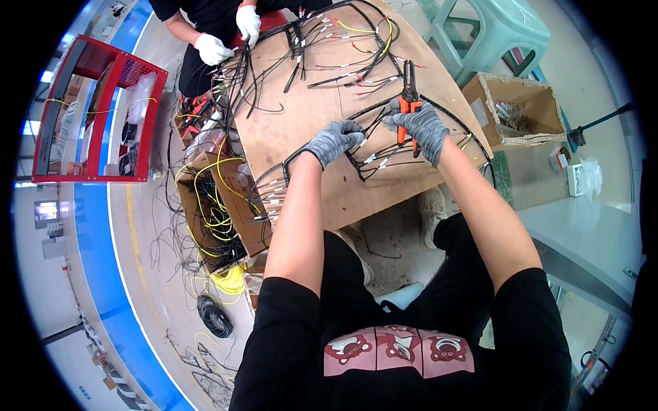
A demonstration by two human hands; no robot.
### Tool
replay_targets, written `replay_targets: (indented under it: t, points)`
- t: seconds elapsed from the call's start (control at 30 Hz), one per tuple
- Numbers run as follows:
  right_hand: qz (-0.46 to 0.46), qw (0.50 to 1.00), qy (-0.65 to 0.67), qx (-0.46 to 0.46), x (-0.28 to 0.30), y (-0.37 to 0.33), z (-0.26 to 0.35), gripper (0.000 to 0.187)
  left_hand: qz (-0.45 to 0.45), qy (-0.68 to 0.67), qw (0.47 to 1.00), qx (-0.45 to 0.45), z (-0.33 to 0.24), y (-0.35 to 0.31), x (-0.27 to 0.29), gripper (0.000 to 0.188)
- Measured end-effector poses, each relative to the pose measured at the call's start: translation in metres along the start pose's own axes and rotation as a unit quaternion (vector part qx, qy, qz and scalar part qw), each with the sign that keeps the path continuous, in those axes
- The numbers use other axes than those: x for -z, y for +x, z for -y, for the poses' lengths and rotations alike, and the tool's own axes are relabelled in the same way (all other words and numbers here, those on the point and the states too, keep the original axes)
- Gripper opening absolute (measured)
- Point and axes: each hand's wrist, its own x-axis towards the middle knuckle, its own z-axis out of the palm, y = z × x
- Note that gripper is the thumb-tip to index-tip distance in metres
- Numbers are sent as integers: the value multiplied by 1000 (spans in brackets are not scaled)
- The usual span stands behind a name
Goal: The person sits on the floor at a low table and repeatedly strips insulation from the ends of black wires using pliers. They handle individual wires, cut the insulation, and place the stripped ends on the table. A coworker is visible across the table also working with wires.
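Observation:
My right hand (426,129), in a grey knit glove, holds a pair of orange-handled wire strippers (409,96) with the dark jaws pointing away from me. My left hand (336,142), gloved the same way, is closed with its fingertips around a thin black wire at the near part of a wiring harness (312,145). The harness lies across a wooden board (301,127), its branches ending in several black wires with white tags. More labelled wires (384,161) lie just below my right hand.
Across the board a co-worker's white-gloved hands (214,49) handle another black wire bundle (240,75). Cardboard boxes of wire (205,198) stand at left, beside a red rack (96,116). On the right are a green stool (493,34), a cardboard box (514,109) and a grey table (582,233).

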Motion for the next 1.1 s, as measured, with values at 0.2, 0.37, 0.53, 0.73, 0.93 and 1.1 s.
replay_targets:
  t: [0.2,0.37,0.53,0.73,0.93,1.1]
  points:
    - [-14,999,-43,23,-1,5,-4,23,19,-50,999,-11,6,4,1,25]
    - [-10,998,-25,51,-5,-2,-2,23,10,-63,998,-20,5,6,1,25]
    - [-35,994,-52,87,-6,2,-10,22,36,-8,999,-26,-3,12,-2,28]
    - [-68,988,-123,67,-4,6,-10,21,28,-62,996,-52,-9,20,-13,22]
    - [-48,994,-59,83,-6,1,-8,21,41,-163,984,-62,-4,24,-9,18]
    - [-60,981,-155,97,-2,3,-4,20,59,-158,981,-99,-6,27,-3,17]
